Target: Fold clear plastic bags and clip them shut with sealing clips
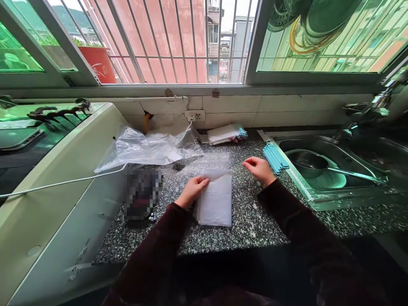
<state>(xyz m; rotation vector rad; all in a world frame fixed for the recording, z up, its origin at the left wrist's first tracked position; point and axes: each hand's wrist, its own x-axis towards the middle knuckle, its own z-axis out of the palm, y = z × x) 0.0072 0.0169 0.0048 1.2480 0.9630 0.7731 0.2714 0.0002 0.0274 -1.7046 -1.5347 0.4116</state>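
My left hand (193, 192) is closed on the upper left edge of a stack of clear plastic bags (216, 204), its thumb on top. The stack lies on the speckled counter in front of me. To the right, my right hand (259, 169) hovers over the counter with its fingers curled into a pinch; whatever is between the fingertips, if anything, is hidden. Just beyond it, light-blue flat strips (275, 158) lie in a bundle by the sink's edge. Farther back sits a pile of bags with blue ends (225, 134).
A large crumpled clear plastic sheet (153, 146) lies back left. Beside it are a blurred dark object (142, 194) and a white cable (70, 183). At right, a metal sink (321, 196) holds a dark pan (306, 163). A socket (195, 115) is on the tiled wall.
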